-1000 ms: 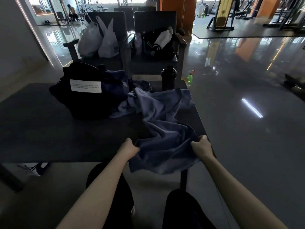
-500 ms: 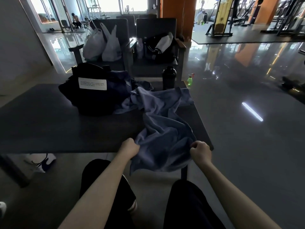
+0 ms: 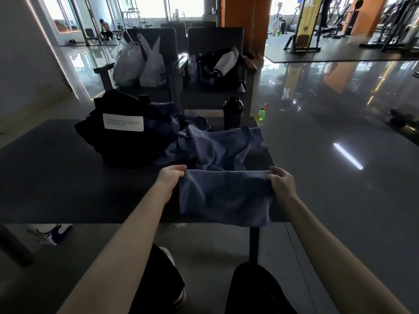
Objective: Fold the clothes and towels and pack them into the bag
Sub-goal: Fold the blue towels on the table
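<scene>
Table (image 3: 56, 177), dark and broad, takes up the middle of the room in front of the seated person. On its far left part sits the black bag (image 3: 127, 150), slumped, with a white label facing forward. Against the bag's right side lies the blue cloth (image 3: 224, 196): its far part is rumpled in a heap on the tabletop, and its near part is pulled into a flat band whose lower edge droops over the table's near edge.

That band runs straight between the two hands, taut along its top fold. The left hand (image 3: 171, 175) pinches the left end of the fold, with the thumb on top and the fingers curled beneath. The right hand (image 3: 281, 180) grips the right end, its fingers hooked over the cloth. Both hands are just above the tabletop, level with each other.

Beyond the heap, at the table's far edge, stands a black shaker bottle (image 3: 233, 112), with a small green spray bottle (image 3: 261, 114) on the floor beside it.
</scene>
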`<action>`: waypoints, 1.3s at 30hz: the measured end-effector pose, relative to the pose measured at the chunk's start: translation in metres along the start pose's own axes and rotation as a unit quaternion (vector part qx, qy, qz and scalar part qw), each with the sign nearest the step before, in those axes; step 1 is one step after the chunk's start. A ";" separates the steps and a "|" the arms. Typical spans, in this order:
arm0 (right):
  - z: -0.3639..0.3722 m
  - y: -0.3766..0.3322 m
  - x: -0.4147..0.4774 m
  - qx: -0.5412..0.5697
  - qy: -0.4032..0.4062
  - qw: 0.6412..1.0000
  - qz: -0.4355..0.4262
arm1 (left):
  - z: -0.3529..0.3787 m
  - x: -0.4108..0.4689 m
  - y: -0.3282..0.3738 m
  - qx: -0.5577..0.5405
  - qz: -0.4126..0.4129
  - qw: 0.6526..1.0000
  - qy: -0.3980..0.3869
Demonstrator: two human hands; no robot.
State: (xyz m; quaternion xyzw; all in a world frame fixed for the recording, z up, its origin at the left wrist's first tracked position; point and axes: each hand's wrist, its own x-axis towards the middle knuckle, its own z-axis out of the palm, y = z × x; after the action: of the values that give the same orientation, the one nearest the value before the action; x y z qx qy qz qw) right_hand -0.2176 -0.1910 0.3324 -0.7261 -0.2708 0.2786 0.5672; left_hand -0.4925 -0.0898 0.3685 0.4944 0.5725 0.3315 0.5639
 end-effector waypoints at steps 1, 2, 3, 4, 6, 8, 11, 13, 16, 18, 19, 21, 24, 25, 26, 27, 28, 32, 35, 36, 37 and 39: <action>0.004 0.000 0.003 -0.012 -0.036 0.999 -0.006 | 0.003 0.007 -0.002 0.014 0.003 1.000 -0.008; 0.007 0.002 0.004 -0.034 -0.078 0.996 -0.006 | 0.005 0.012 -0.005 0.036 0.006 0.999 -0.023; 0.010 0.006 0.006 -0.069 -0.118 0.991 -0.007 | 0.007 0.016 -0.010 0.067 0.009 0.997 -0.036; 0.012 0.011 0.005 -0.114 -0.144 0.983 -0.006 | 0.011 0.020 -0.017 0.109 0.016 0.993 -0.040; 0.016 0.025 0.000 -0.188 -0.142 0.972 -0.018 | 0.016 0.026 -0.032 0.208 0.031 0.977 -0.032; 0.017 0.035 -0.006 -0.241 -0.095 0.965 -0.042 | 0.020 0.029 -0.047 0.287 0.042 0.957 -0.023; 0.016 0.043 -0.017 -0.309 -0.044 0.948 -0.067 | 0.021 0.031 -0.059 0.318 0.047 0.947 0.016; 0.013 0.049 -0.021 -0.314 -0.038 0.944 -0.091 | 0.019 0.029 -0.058 0.320 0.066 0.945 0.032; -0.001 0.058 -0.026 -0.321 -0.095 0.928 -0.165 | 0.011 0.021 -0.056 0.332 0.117 0.936 -0.002; -0.012 0.061 -0.032 -0.369 -0.158 0.888 -0.223 | 0.003 0.012 -0.056 0.362 0.153 0.919 -0.040; -0.017 0.062 -0.035 -0.399 -0.174 0.865 -0.251 | -0.001 0.009 -0.058 0.381 0.168 0.908 -0.053; -0.023 0.065 -0.038 -0.442 -0.160 0.829 -0.304 | -0.009 0.002 -0.060 0.396 0.184 0.897 -0.060; -0.029 0.064 -0.038 -0.467 -0.120 0.812 -0.328 | -0.018 -0.008 -0.061 0.404 0.226 0.886 -0.026; -0.030 0.063 -0.039 -0.470 -0.114 0.809 -0.333 | -0.022 -0.010 -0.061 0.406 0.237 0.883 -0.016; -0.032 0.061 -0.040 -0.467 -0.110 0.812 -0.332 | -0.024 -0.012 -0.059 0.404 0.243 0.882 -0.010; -0.033 0.061 -0.040 -0.452 -0.101 0.821 -0.334 | -0.028 -0.013 -0.058 0.406 0.245 0.880 -0.007; -0.035 0.060 -0.041 -0.429 -0.092 0.834 -0.335 | -0.031 -0.013 -0.056 0.416 0.249 0.875 -0.007; -0.037 0.048 -0.044 -0.334 -0.079 0.886 -0.311 | -0.041 -0.012 -0.048 0.474 0.272 0.838 0.002; -0.039 0.033 -0.044 -0.286 -0.062 0.924 -0.247 | -0.041 -0.013 -0.040 0.428 0.288 0.857 -0.015; -0.041 0.028 -0.043 -0.275 -0.056 0.932 -0.231 | -0.040 -0.015 -0.036 0.376 0.267 0.886 -0.051; -0.042 0.025 -0.043 -0.267 -0.052 0.937 -0.218 | -0.039 -0.020 -0.031 0.327 0.227 0.912 -0.095; -0.046 0.018 -0.044 -0.256 -0.045 0.946 -0.193 | -0.036 -0.027 -0.024 0.291 0.174 0.931 -0.134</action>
State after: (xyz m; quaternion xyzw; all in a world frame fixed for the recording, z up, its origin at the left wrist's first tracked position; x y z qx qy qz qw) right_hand -0.2138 -0.2567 0.3286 -0.7675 -0.4932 0.1177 0.3922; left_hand -0.5359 -0.1157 0.3599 0.7686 0.4678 0.1741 0.4000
